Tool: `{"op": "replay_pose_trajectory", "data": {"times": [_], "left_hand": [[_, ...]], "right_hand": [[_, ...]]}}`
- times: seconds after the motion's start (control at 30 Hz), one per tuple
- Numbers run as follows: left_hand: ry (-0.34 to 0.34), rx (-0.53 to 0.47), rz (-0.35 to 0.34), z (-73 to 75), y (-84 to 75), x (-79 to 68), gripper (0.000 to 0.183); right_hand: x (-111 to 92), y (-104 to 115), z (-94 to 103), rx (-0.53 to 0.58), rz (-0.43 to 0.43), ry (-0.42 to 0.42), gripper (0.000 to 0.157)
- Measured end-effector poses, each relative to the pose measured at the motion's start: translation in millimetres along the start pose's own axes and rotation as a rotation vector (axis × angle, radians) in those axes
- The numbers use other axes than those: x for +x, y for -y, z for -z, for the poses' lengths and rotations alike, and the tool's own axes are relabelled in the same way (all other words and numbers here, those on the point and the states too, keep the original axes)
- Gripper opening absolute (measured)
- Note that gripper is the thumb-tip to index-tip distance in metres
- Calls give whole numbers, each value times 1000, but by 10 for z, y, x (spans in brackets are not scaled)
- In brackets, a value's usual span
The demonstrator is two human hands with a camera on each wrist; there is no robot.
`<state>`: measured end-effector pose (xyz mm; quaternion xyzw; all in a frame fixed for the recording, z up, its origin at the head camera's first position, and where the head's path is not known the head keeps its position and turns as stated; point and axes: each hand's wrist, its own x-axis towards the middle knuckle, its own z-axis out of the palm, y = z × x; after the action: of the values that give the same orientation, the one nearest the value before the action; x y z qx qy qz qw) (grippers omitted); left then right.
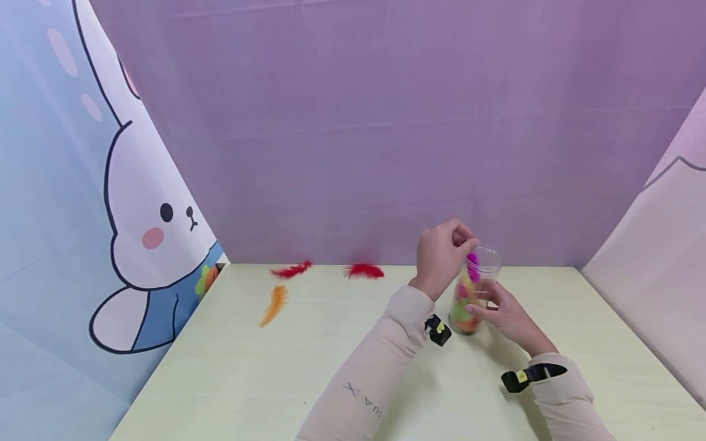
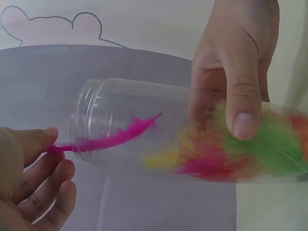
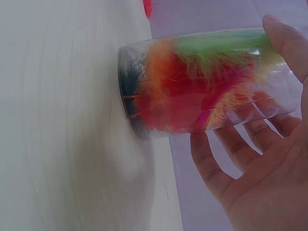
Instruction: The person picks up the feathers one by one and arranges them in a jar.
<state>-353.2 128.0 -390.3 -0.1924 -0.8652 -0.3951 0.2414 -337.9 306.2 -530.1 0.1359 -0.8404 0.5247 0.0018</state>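
A clear plastic jar [image 1: 459, 300] stands on the table toward the right, with green, orange, red, yellow and dark feathers [image 3: 192, 86] in its lower part. My right hand [image 1: 510, 315] grips the side of this jar, thumb on one side and fingers round the other. Between thumb and fingertip, my left hand [image 1: 444, 254] pinches one end of a magenta feather [image 2: 113, 139] at the jar's open mouth. Most of that feather lies inside the rim, above the other feathers.
Two red feathers [image 1: 364, 271] lie along the back edge of the pale table [image 1: 231, 380], and an orange feather [image 1: 274, 305] lies nearer on the left. A purple cloth wall [image 1: 353, 135] rises behind. A rabbit-print sheet [image 1: 149, 202] hangs at the left.
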Motion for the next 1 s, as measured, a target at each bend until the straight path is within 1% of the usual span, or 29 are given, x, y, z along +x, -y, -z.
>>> {"op": "replay_pose_trajectory", "data": {"times": [0.2,0.37,0.5,0.6,0.7,0.87,1.0], "left_hand": [[18,-43,-27,29,80,-31,13],[31,-85,-50,36,186,-57,14],[28,-89,-44,45,287,-98,13],[25,-86,-17,54,386,-146,13],[25,-76,20,60,523,-210,11],[35,-39,99,75,829,-346,10],[33,1,184,98,1106,-453,6]], "right_hand": [[6,-2,-3,-2,-5,0,66],[2,-13,-1,-15,-8,-7,68],[7,-8,-2,-11,12,-10,65],[9,-6,-4,3,17,-10,64],[9,-12,-4,2,16,-17,63],[13,-35,-9,-6,31,-24,63],[12,-51,-12,3,37,-23,62]]}}
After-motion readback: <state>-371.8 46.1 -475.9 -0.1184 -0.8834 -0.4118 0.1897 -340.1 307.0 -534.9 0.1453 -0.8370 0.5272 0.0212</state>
